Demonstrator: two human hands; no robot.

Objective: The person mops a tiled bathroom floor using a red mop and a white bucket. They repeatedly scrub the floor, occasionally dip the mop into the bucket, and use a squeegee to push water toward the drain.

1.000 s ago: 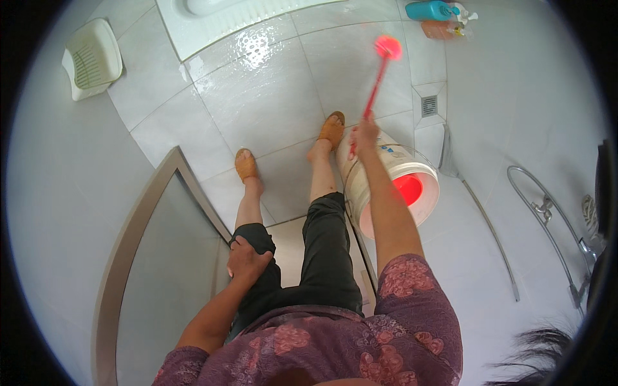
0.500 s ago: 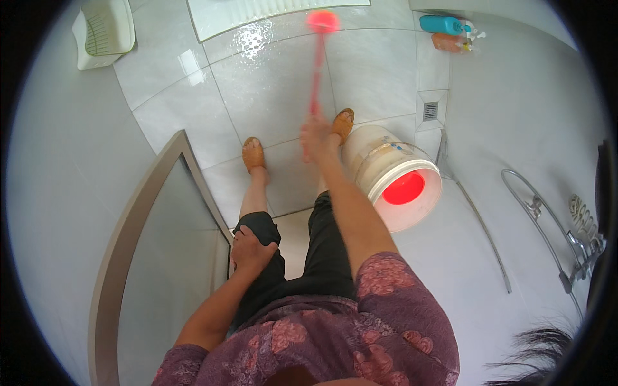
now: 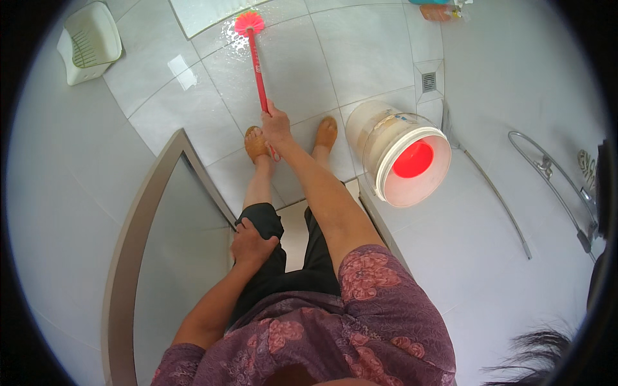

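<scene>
My right hand is closed round the red handle of a long-handled brush, and the looped handle end sticks out below the fist. The round, flower-shaped pink-red brush head is over the wet tiles near a white raised slab. My left hand rests on my left knee, over the dark trouser leg, thumb apart from the fingers; it holds nothing. To the right of my feet stands a white bucket with a wire handle, a round red thing inside it.
A tan-framed glass panel stands at my left. Past it lies a white basket. A floor drain and bottles are at the far right. A shower hose hangs along the right wall. Water shines on the far tiles.
My right hand has swung the brush to the left, from near my right foot to above my left foot. The view has shifted slightly. My left hand has stayed on the knee.
</scene>
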